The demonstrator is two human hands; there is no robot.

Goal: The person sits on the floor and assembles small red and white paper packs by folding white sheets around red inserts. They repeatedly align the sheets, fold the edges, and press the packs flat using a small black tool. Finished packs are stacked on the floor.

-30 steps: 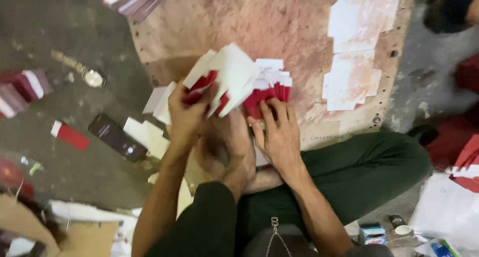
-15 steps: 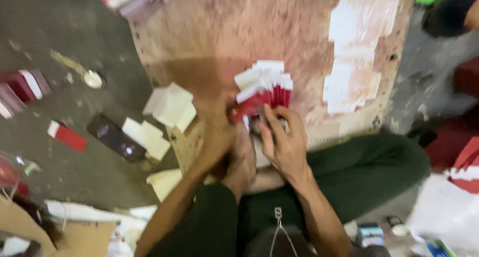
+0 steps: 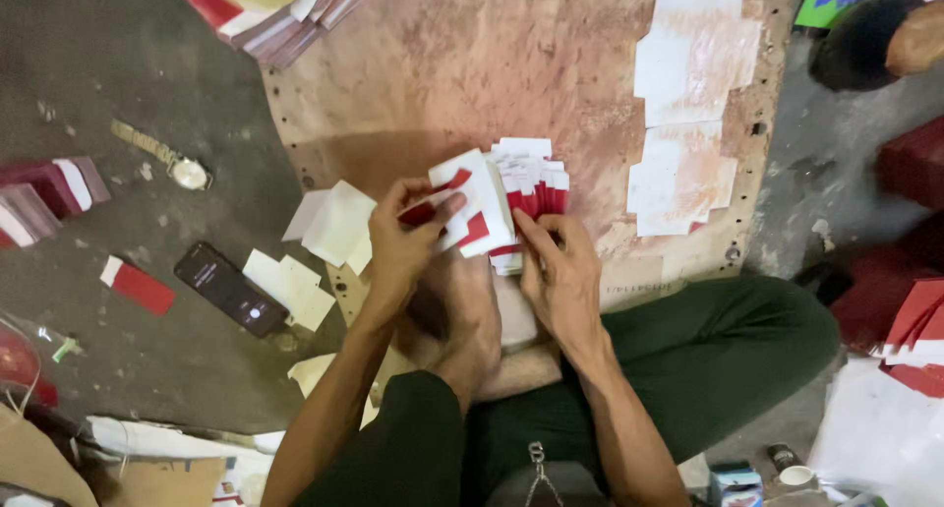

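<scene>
Person: seated on the floor, legs in dark green trousers (image 3: 688, 369) folded, one bare foot (image 3: 472, 320) lying between the forearms.
Left hand (image 3: 403, 246): fingers curled shut around a white and red flat card piece (image 3: 472, 207), thumb on top; the piece is lifted and tilted just left of the stack.
Right hand (image 3: 556, 271): fingers spread and laid flat on the near edge of the stack of red and white cards (image 3: 531, 187); they press on it rather than close around it.
Stack: a fanned pile on the near edge of the wooden board (image 3: 492, 64), touching the right hand, just beyond the foot.
Loose white sheets (image 3: 334, 222): at the board's left edge, just beside the left hand.
More white sheets (image 3: 290, 286): on the floor near the left forearm.
Phone (image 3: 228, 289): dark, flat on the grey floor (image 3: 118, 94), left of those sheets.
Small red and white card (image 3: 138, 286): further left on the floor.
Wristwatch (image 3: 172, 163): on the floor, beyond the phone.
Pasted white sheets (image 3: 688, 104): on the far right part of the board, well apart from the hands.
Bundled cards (image 3: 275, 10): at the far left corner of the board.
</scene>
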